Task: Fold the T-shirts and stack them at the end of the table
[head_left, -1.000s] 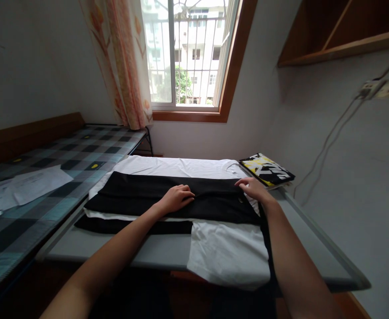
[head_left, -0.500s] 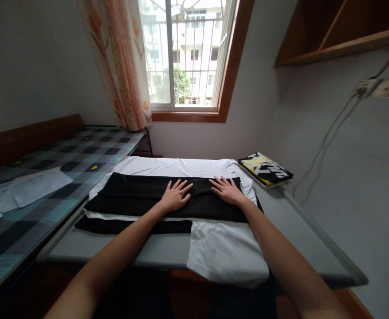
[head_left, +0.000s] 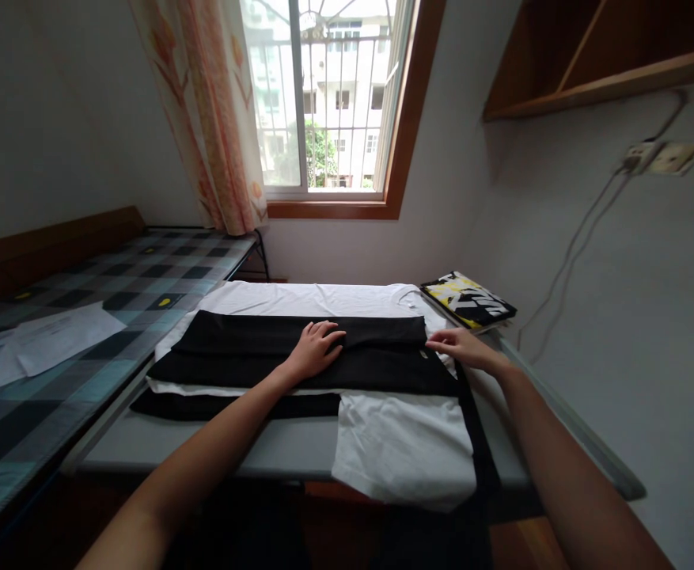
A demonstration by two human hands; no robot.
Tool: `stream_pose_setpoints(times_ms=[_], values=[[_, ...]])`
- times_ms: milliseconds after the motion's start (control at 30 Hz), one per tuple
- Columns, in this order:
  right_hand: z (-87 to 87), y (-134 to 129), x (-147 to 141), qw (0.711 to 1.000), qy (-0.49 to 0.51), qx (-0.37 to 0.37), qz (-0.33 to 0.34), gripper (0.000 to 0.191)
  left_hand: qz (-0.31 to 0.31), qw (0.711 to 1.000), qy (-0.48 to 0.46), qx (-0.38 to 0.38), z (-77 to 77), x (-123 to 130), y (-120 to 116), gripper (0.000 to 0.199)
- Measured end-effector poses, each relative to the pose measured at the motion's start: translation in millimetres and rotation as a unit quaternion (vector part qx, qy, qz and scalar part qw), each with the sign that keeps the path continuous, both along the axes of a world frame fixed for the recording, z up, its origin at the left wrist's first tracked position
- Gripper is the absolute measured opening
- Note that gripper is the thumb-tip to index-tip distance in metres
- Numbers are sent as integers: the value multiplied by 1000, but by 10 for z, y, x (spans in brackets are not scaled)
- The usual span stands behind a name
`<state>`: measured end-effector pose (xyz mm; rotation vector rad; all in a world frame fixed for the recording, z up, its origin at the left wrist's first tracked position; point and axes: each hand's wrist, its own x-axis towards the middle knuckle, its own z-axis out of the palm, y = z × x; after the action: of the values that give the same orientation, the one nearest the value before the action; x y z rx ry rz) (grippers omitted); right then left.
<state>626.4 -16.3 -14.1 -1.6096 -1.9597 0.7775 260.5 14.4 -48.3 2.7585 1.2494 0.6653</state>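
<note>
A folded black garment [head_left: 233,348] lies across a white T-shirt [head_left: 316,299] spread on the table. My left hand [head_left: 316,348] rests flat on the middle of the black cloth, its fingers slightly bent and apart. At the garment's right edge, my right hand [head_left: 468,348] has its fingers drawn together, the tips at the black fabric near a small pale mark. One white sleeve [head_left: 406,451] of the T-shirt hangs over the front edge of the table. A black strip of cloth [head_left: 478,435] trails down to the right of that sleeve.
The grey table [head_left: 204,443] stands below a barred window [head_left: 323,103]. A patterned black, white and yellow book [head_left: 471,301] sits at its back right. To the left is a bed with a checked cover [head_left: 67,293] and papers [head_left: 55,340]. A cord [head_left: 572,245] runs down the wall.
My right hand has left the flat of the black garment and moved right to its edge, fingers drawing together. My left hand stays in place, its fingers slightly more curled.
</note>
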Motion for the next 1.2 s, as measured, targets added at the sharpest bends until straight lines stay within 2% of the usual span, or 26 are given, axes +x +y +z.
stream_pose_setpoints(times_ms=[100, 167, 367, 467, 567, 633, 800, 900, 1067, 1200], values=[[-66, -184, -18, 1000, -9, -19, 13, 47, -65, 998, -9, 16, 31, 113, -40, 31], [-131, -250, -28, 1000, 1, -17, 9, 44, -84, 996, 2, 17, 42, 195, -66, 31], [-293, -277, -10, 999, 35, -9, -3, 41, -50, 996, 52, 47, 85, 306, -86, 29], [-344, -248, 32, 996, 48, 57, -49, 41, -32, 995, 70, 64, 83, 299, -86, 26], [-368, -210, 85, 980, 46, 140, -132, 44, -27, 994, 78, 69, 48, 291, -96, 26], [-367, -201, 94, 973, 44, 163, -156, 46, -27, 994, 82, 69, 20, 287, -102, 27], [-352, -245, -20, 990, 19, 127, -65, 44, -35, 996, 54, 53, -13, 268, -104, 26], [-384, -239, -89, 991, -13, 120, -50, 38, -45, 997, 42, 42, 10, 255, -107, 27], [-475, -118, -104, 969, -78, 225, -68, 21, -62, 996, 65, 29, 140, 143, -76, 29], [-494, -42, -120, 939, -174, 288, -68, 19, -99, 991, 89, 2, 266, -121, -31, 30]])
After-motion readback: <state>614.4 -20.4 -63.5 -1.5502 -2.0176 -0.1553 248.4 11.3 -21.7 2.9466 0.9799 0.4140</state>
